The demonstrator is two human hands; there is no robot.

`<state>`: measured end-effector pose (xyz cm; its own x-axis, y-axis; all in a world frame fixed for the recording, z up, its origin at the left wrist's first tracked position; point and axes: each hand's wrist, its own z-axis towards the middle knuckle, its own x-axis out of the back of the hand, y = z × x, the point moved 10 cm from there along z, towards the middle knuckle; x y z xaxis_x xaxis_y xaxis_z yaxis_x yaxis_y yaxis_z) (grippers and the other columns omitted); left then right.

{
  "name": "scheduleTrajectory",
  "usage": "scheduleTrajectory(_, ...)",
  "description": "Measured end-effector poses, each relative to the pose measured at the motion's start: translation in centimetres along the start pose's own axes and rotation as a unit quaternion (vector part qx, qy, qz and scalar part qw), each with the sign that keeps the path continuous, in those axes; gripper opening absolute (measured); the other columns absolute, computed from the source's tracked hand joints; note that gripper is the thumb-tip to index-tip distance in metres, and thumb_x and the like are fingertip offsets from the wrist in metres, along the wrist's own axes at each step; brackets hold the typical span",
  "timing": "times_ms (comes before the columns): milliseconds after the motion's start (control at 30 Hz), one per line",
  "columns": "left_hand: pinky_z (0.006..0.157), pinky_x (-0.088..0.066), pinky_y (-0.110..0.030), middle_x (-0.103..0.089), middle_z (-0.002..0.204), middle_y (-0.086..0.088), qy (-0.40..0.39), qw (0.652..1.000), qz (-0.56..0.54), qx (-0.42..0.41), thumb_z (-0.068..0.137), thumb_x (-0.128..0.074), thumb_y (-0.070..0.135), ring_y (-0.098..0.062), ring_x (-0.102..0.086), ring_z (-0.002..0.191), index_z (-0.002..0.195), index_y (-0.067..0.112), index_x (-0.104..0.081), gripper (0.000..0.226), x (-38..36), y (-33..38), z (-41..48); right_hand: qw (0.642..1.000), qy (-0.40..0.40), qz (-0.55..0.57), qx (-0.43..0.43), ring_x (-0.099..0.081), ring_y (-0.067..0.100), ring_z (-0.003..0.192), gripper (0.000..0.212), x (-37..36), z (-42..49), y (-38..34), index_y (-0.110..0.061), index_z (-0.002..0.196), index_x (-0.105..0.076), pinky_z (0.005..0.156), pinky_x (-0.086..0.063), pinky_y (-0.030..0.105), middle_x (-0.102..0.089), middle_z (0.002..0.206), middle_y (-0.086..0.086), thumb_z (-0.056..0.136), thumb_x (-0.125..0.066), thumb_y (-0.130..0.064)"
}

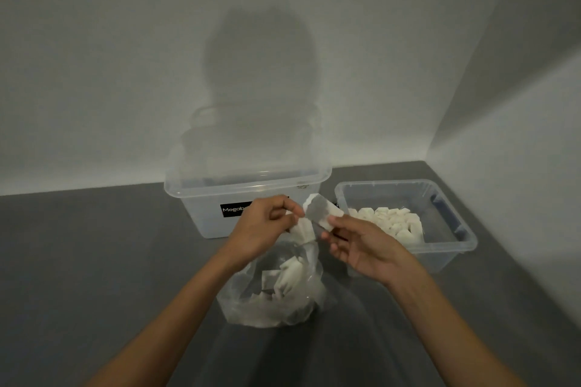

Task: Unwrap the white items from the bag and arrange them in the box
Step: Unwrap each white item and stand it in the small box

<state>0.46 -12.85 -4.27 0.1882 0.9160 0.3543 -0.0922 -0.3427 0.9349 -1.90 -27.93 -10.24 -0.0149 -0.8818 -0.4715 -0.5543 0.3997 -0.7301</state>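
As right hand (361, 245) pinches, item (319, 209) slants up-left.

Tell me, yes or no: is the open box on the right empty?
No, the open box on the right already holds a heap of white items.

Only one text can be read: white letters "Megab" on a black label (234, 210), which is stuck low on the front wall of the clear lidded container (248, 188). The word runs on to the right, but the rest is hidden behind the left hand (262, 226). A small dark mark (303, 185) on the container's front rim is too blurred to read.
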Motion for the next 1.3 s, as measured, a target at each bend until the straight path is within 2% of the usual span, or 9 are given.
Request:
scheduleTrajectory(167,0.087,-0.055,-0.034,-0.075,0.09,-0.007,-0.026,0.997,-0.058,-0.033,0.084,-0.07,0.017,-0.022,-0.071,0.087,0.097,0.01,-0.071,0.014,-4.1,2.8,1.3,0.999,0.01,0.039,-0.005,-0.048,0.009,0.058,0.022,1.8,0.0,-0.4,-0.012,0.085,-0.063,0.047,-0.046,0.018,-0.058,0.071,0.002,0.068,-0.077,-0.016)
scheduleTrajectory(300,0.073,-0.054,-0.033,-0.073,0.079,-0.005,0.012,0.997,0.008,-0.07,0.084,-0.07,0.024,-0.021,-0.069,0.078,0.086,0.013,-0.072,0.011,-5.5,4.2,3.3,0.988,0.049,-0.119,0.087,-0.048,0.01,0.058,0.015,4.1,-1.0,-4.0,-0.011,0.091,-0.064,0.051,-0.043,0.021,-0.06,0.077,0.004,0.08,-0.074,-0.016)
scheduleTrajectory(400,0.063,-0.049,-0.022,-0.071,0.074,0.001,-0.003,0.988,0.123,-0.093,0.084,-0.07,0.028,-0.013,-0.067,0.071,0.087,0.019,-0.072,0.01,-7.2,5.5,4.7,0.912,0.139,-0.306,0.235,-0.055,0.009,0.071,0.025,5.7,-3.0,-9.8,-0.023,0.107,-0.064,0.06,-0.044,0.021,-0.064,0.091,0.001,0.083,-0.071,-0.024)
scheduleTrajectory(467,0.062,-0.047,-0.022,-0.069,0.07,0.005,-0.016,0.976,0.186,-0.114,0.084,-0.069,0.03,-0.007,-0.064,0.068,0.088,0.021,-0.072,0.01,-8.5,6.6,5.5,0.855,0.137,-0.39,0.314,-0.054,0.007,0.069,0.024,5.4,-4.0,-12.9,-0.03,0.107,-0.065,0.062,-0.045,0.019,-0.061,0.093,-0.004,0.083,-0.07,-0.029)
scheduleTrajectory(633,0.062,-0.048,-0.017,-0.069,0.069,0.008,-0.043,0.967,0.212,-0.133,0.083,-0.069,0.033,0.001,-0.063,0.065,0.086,0.027,-0.071,0.007,-11.5,8.3,7.3,0.77,0.105,-0.518,0.358,-0.055,0.005,0.064,0.01,5.5,-4.5,-15.8,-0.021,0.088,-0.074,0.057,-0.043,0.012,-0.069,0.081,-0.007,0.081,-0.074,-0.027)
scheduleTrajectory(800,0.071,-0.052,-0.031,-0.072,0.078,-0.002,-0.044,0.971,0.204,-0.12,0.087,-0.064,0.037,-0.016,-0.067,0.074,0.094,0.024,-0.074,0.018,-13.0,8.0,9.1,0.766,0.117,-0.521,0.358,-0.057,-0.007,0.058,0.003,8.2,-4.0,-17.9,-0.02,0.081,-0.075,0.056,-0.04,0.005,-0.067,0.065,-0.013,0.079,-0.077,-0.021)
scheduleTrajectory(1000,0.059,-0.047,-0.012,-0.068,0.071,-0.012,-0.059,0.984,0.164,-0.044,0.09,-0.062,0.015,-0.003,-0.065,0.062,0.111,0.018,-0.061,0.021,-13.8,5.9,10.7,0.755,0.129,-0.559,0.317,-0.064,-0.001,0.056,0.005,11.3,-1.8,-18.2,-0.016,0.08,-0.073,0.058,-0.046,0.005,-0.071,0.065,0.0,0.083,-0.072,-0.013)
scheduleTrajectory(1167,0.075,-0.059,-0.036,-0.074,0.08,-0.006,-0.081,0.977,0.195,-0.016,0.086,-0.065,0.013,-0.012,-0.071,0.072,0.094,0.013,-0.067,0.008,-14.4,4.7,11.8,0.742,0.127,-0.595,0.282,-0.062,-0.004,0.054,0.008,12.5,-0.2,-17.4,-0.019,0.078,-0.071,0.06,-0.045,0.008,-0.069,0.06,-0.005,0.085,-0.068,-0.015)
scheduleTrajectory(1300,0.061,-0.054,-0.02,-0.071,0.066,-0.005,-0.079,0.965,0.248,-0.035,0.085,-0.06,0.007,-0.005,-0.067,0.055,0.095,0.019,-0.059,0.015,-15.1,4.9,12.4,0.741,0.122,-0.607,0.261,-0.062,-0.005,0.053,0.013,12.8,0.9,-16.5,-0.022,0.077,-0.068,0.061,-0.045,0.012,-0.068,0.059,-0.006,0.084,-0.065,-0.012)
